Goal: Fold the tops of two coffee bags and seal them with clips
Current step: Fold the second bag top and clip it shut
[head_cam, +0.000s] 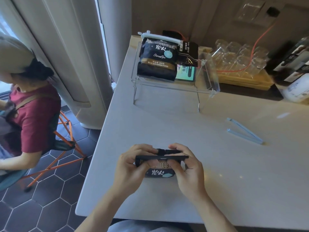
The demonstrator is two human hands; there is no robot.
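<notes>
A black coffee bag (159, 172) stands near the front edge of the white table (217, 181). My left hand (132, 166) and my right hand (187, 166) pinch its top from either side, the top strip bent over flat between my fingers. A light blue clip (245, 131) lies open in a V on the table to the right, apart from both hands. A second black coffee bag (158, 61) rests on a clear acrylic shelf (209, 84) at the back, with a white clip (160, 37) across its top.
Another dark pouch (188, 54) and a green packet (185, 73) share the shelf. Glass cups on a yellow tray (240, 61) and an orange cable (257, 41) sit at the back right. A seated person (28, 118) on an orange-legged chair is at left.
</notes>
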